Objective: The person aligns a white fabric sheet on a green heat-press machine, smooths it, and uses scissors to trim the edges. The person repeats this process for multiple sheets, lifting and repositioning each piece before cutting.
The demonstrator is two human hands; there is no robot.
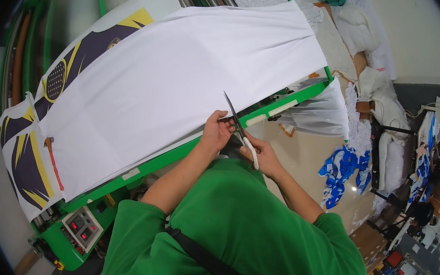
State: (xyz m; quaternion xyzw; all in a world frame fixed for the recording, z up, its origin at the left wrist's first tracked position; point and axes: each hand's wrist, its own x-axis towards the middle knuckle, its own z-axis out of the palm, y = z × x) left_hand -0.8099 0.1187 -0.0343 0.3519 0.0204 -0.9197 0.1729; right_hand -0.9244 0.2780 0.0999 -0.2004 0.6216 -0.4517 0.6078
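The right hand (262,155) is closed around the white handle of the scissors (240,129), and the blades point forward, at the near edge of the white cloth (173,74). The left hand (216,131) is close beside the blades with its fingers bent; from where I stand, I cannot tell if they grip something. The cloth lies spread over the green machine (76,251). At its left end lies a red tool (55,166), next to a dark and yellow print (29,164).
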